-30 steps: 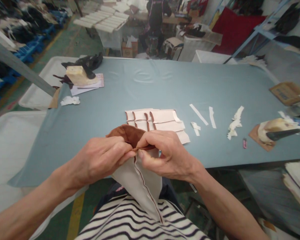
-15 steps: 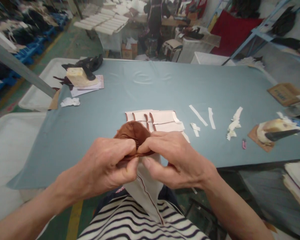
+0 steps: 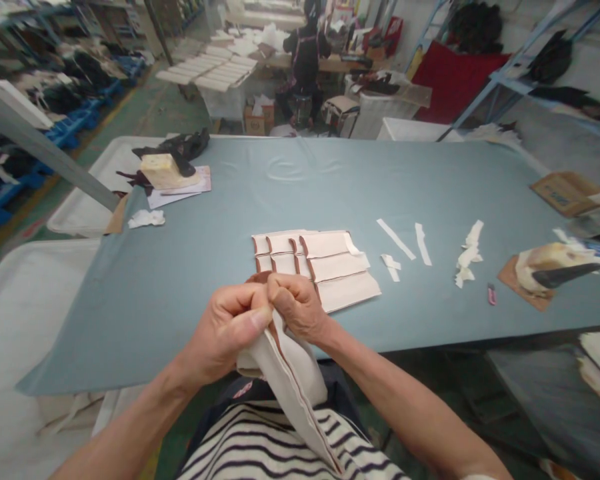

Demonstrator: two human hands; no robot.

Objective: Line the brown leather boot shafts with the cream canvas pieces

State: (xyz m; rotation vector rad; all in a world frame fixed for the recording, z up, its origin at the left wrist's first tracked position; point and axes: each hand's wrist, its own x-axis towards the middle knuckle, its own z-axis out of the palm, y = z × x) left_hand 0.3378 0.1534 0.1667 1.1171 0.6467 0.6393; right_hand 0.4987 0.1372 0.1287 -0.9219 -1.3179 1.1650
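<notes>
A cream fabric piece with a brown edge and a dark seam line hangs down over the striped shirt. My left hand pinches its upper end between thumb and fingers. Right against it, my right hand is closed on the same end, knuckles up. A bit of brown fabric shows behind the fingers. Just beyond my hands, several cream pieces with brown edges lie overlapping in rows on the blue-grey table.
White strips, a small pink tool and a yellowish block with a black part lie to the right. Another block sits on papers at the back left. A person sits beyond the table.
My hands have drawn closer together, the right one turning over. The brown opening, wide before, is now mostly hidden. The view has tilted up slightly, and more of the laid-out pieces shows.
</notes>
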